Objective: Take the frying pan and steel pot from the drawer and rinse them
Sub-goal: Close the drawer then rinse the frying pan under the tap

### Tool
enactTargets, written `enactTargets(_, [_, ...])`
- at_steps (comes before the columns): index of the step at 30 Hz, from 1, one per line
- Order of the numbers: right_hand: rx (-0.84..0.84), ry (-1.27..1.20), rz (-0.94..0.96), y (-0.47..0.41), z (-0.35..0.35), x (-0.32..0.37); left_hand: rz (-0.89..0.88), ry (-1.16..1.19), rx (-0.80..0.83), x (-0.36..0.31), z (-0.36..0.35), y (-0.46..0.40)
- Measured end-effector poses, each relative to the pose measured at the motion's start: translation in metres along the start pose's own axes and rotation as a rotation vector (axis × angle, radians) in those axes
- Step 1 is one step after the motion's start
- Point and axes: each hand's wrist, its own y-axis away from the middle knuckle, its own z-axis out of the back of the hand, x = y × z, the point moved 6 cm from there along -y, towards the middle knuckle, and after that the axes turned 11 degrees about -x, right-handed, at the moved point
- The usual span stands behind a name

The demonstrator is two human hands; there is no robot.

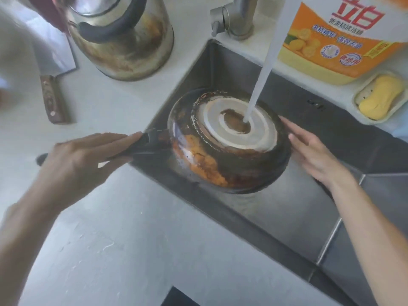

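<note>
The frying pan (pixel 223 164) is upside down over the steel sink (pixel 276 217), its scorched, rust-orange underside facing up. A stream of tap water (pixel 260 78) lands on the pale ring in the middle of its base. My left hand (pixel 88 160) is shut on the pan's black handle over the counter. My right hand (pixel 313 151) lies flat against the pan's right rim, fingers stretched out. No steel pot shows in the sink; a stained steel kettle (pixel 123 38) with a black handle stands on the counter at the back left.
A cleaver (pixel 53 80) with a wooden handle lies on the white counter at left. Behind the sink stand the tap base (pixel 236 18), an orange detergent bottle (pixel 337 40) and a yellow soap bar in a dish (pixel 379 96).
</note>
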Motion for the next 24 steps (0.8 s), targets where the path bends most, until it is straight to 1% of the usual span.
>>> enactTargets(3, [0.022, 0.120, 0.123, -0.007, 0.001, 0.039, 0.153, -0.021, 0.097, 0.000, -0.026, 0.022])
enactTargets(5, [0.005, 0.178, 0.194, -0.004, -0.002, 0.065, 0.224, -0.010, 0.123, 0.002, -0.042, 0.033])
enactTargets(7, [-0.009, 0.197, 0.276, 0.002, -0.002, 0.081, 0.284, -0.002, 0.061, 0.006, -0.044, 0.028])
enactTargets(8, [-0.023, 0.200, 0.309, 0.006, -0.001, 0.085, 0.276, -0.007, 0.017, 0.006, -0.040, 0.023])
enactTargets(11, [-0.065, 0.181, 0.361, 0.014, 0.007, 0.081, 0.171, -0.039, -0.100, 0.003, -0.025, 0.003])
enactTargets(14, [-0.147, 0.136, 0.301, 0.022, 0.019, 0.051, 0.028, -0.033, -0.175, -0.004, -0.007, -0.023])
enactTargets(16, [-0.198, 0.108, 0.221, 0.023, 0.027, 0.023, -0.103, -0.035, -0.185, -0.019, 0.003, -0.041])
enactTargets(18, [-0.181, 0.087, 0.124, 0.023, 0.031, -0.007, -0.215, -0.056, -0.158, -0.032, 0.009, -0.056])
enactTargets(19, [-0.145, 0.070, 0.082, 0.024, 0.029, -0.019, -0.251, -0.072, -0.137, -0.037, 0.010, -0.062])
enactTargets(22, [-0.108, -0.037, -0.027, 0.025, 0.026, -0.038, -0.259, -0.076, -0.056, -0.044, 0.003, -0.070])
enactTargets(24, [-0.102, -0.114, -0.081, 0.022, 0.027, -0.039, -0.172, -0.033, -0.010, -0.041, -0.007, -0.067])
